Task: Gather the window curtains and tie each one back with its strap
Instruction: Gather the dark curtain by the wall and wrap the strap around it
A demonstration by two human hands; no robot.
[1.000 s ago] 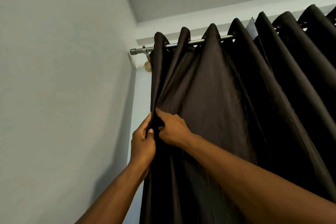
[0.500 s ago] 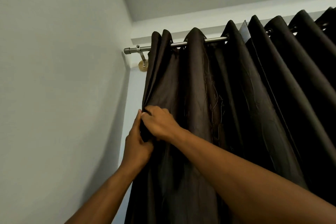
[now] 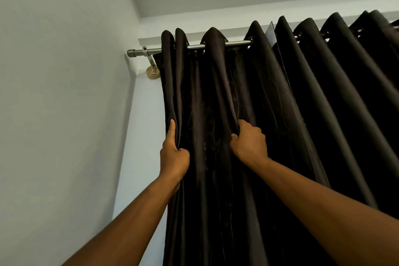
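1. Dark curtain point(image 3: 269, 136) hangs from a metal rod point(image 3: 237, 43) across the upper middle and right of the frame. Folds run top to bottom; that is its long axis.
2. Left hand point(image 3: 173, 155), lower centre-left: fingers curled round the curtain's outer left edge, thumb laid up along the fold. It grips the already-bunched pleats nearest the wall point(image 3: 64, 93).
3. Right hand point(image 3: 250, 144), centre: fingers curled over the next pleat to the right, knuckles toward the camera. How deep the fingertips go into the fabric cannot be told.
4. Key relation: the ungathered folds lie to the right of both hands, spreading toward the upper right edge. The right hand is the nearer one to them; the left sits at the anchor end by the rod bracket point(image 3: 151, 67).
5. Judgement: gathering is partly done. The two leftmost eyelets are close together; the rest are spaced apart along the rod.
6. Likely need: draw the right-hand pleat leftward across the folds, toward the left hand.
7. No strap visible anywhere in frame; tying looks some way off.
8. A pale tag point(image 3: 271, 32) shows between two folds near the rod, upper right.
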